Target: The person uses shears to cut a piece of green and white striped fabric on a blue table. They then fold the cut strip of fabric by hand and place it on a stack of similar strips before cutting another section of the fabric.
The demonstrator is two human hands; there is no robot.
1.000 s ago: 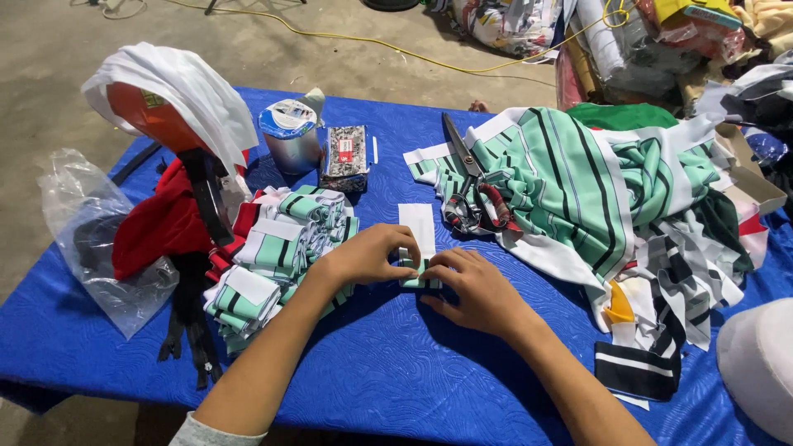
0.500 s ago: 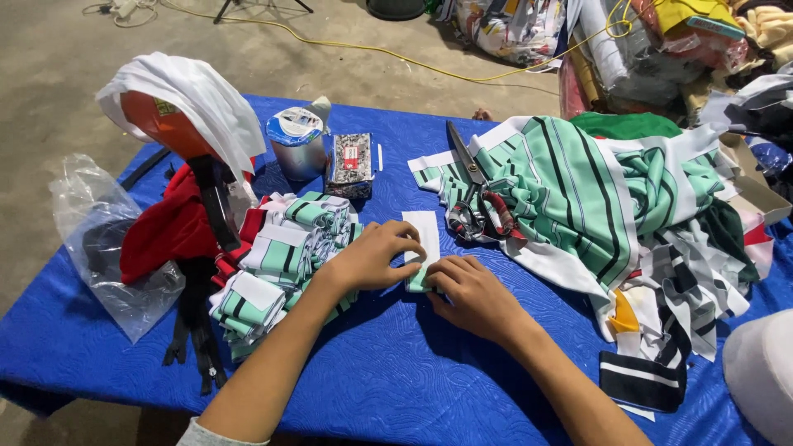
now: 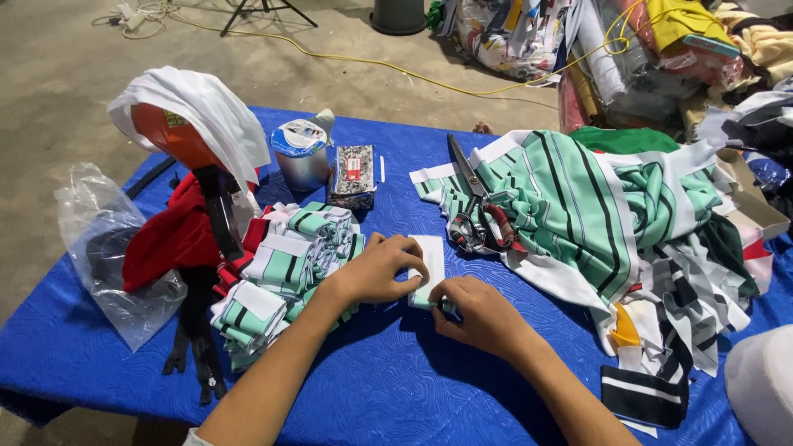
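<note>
- Small white folded fabric strip with a green-striped end [image 3: 429, 268] lies flat on the blue quilted tabletop [image 3: 388, 380], right between both hands.
- Left hand [image 3: 376, 268]: grip pressed down on the strip's left edge, fingers curled over it, pinching the cloth.
- Right hand [image 3: 479, 314]: grip pinching the strip's near end, fingertips [image 3: 442, 301] closed on the green part; the two grips almost touch.
- Left of the grip, just beside the left wrist: stack of folded green-white-black striped fabric pieces [image 3: 285, 277], touching the forearm.
- Right of and beyond the grip: big heap of mint-green striped cloth [image 3: 595, 206], with black-handled metal scissors [image 3: 475, 211] lying on its left edge, near the strip's far end.
- Beyond the grip: small patterned box [image 3: 351, 175] and round tin with blue lid [image 3: 299, 153], apart from the hands.
- Open room: bare tabletop toward the near edge, below and between the forearms; the left and right sides are crowded.
</note>
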